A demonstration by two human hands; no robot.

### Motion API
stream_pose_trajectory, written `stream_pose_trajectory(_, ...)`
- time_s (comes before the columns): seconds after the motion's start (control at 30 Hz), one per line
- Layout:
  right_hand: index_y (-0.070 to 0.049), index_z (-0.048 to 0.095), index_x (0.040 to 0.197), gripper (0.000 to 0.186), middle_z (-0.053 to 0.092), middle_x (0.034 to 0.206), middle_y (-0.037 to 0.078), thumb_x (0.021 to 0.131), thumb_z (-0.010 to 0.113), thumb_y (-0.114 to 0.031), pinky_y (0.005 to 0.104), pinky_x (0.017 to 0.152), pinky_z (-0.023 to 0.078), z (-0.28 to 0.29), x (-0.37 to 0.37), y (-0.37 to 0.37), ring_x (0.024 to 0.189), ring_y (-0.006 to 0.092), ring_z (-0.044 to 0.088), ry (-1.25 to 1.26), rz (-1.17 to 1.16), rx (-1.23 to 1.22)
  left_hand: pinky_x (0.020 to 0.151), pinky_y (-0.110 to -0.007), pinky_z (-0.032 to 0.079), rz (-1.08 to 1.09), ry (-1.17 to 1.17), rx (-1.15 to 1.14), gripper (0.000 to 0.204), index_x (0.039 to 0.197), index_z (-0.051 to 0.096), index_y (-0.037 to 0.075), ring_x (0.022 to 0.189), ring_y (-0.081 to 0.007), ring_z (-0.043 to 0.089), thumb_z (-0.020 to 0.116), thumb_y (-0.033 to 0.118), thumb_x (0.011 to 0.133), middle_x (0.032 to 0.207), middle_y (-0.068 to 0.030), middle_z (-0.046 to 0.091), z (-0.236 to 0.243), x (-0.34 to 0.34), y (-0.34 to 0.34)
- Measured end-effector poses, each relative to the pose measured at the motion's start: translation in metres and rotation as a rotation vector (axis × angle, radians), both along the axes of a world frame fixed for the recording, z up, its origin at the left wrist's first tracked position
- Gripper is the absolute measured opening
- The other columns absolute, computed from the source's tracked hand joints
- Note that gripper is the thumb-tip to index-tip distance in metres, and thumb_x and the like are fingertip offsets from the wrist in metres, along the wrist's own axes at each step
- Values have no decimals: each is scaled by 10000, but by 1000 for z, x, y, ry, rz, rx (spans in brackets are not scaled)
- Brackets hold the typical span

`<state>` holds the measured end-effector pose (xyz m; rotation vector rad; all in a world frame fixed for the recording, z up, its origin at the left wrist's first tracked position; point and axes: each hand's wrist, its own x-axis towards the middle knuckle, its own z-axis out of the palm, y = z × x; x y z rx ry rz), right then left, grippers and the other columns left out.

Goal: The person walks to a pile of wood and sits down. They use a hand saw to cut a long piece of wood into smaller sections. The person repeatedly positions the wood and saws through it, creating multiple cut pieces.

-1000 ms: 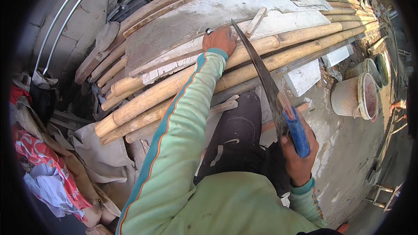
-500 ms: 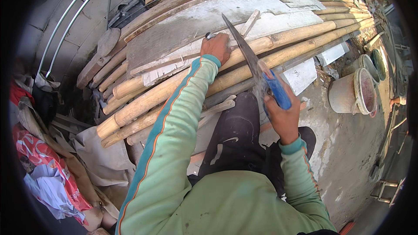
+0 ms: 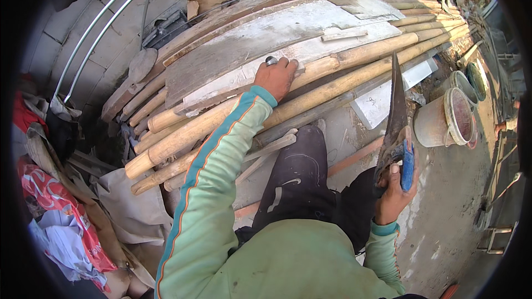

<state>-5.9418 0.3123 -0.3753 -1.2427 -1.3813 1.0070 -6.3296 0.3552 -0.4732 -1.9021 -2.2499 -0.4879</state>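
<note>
My left hand is closed over a thin wooden strip that lies along the bamboo pole and a white-stained board. A shiny, rounded metal piece, perhaps a ring, shows at its fingers. A short piece of wood rests on the board beyond that hand. To the right, over my lap's edge, my right hand grips a handsaw by its blue handle. The blade points up and away, apart from the wood.
Several more bamboo poles and planks run across the stack. Used buckets stand on the concrete floor at right. Two bent white pipes lean by the block wall. Cloth and a red-white bag lie at left.
My right hand has drawn the saw right and toward me, away from the strip. The short wood piece has dropped flatter onto the board, farther right. My left hand stays nearly in place.
</note>
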Motion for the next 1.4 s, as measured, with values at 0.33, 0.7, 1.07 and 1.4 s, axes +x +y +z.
stream_pose_trajectory(0.33,42,507,1524,587,558,763,8,1039,664,-251,239,585,383,-10,98,1,632,85,480,-72,-220,213,836,-546,563,279,-426,-412,567,1337,571,31,1058,-440,688,782,337,907,1234,-205,658,-17,100,-164)
stream_pose_trajectory(0.7,48,541,1500,578,585,826,0,1046,649,-293,236,628,380,3,151,-6,694,78,493,-128,-240,278,946,-525,559,199,-449,-283,564,1287,656,71,1095,-415,689,808,142,748,1267,-182,604,-108,105,-108)
stream_pose_trajectory(1.07,22,525,1533,602,621,884,21,1023,703,-245,246,633,417,1,227,-19,691,97,519,-256,-299,223,889,-504,546,342,-473,-349,397,1190,632,75,1038,-424,712,781,135,827,1086,-203,750,-116,104,-99)
stream_pose_trajectory(1.4,25,522,1529,595,637,1455,212,1006,722,-176,392,1088,506,-130,327,-77,1279,266,651,-781,-82,-119,923,-288,496,44,-1017,13,384,1213,564,54,996,-148,623,701,-75,878,1094,-53,654,-52,79,-131)
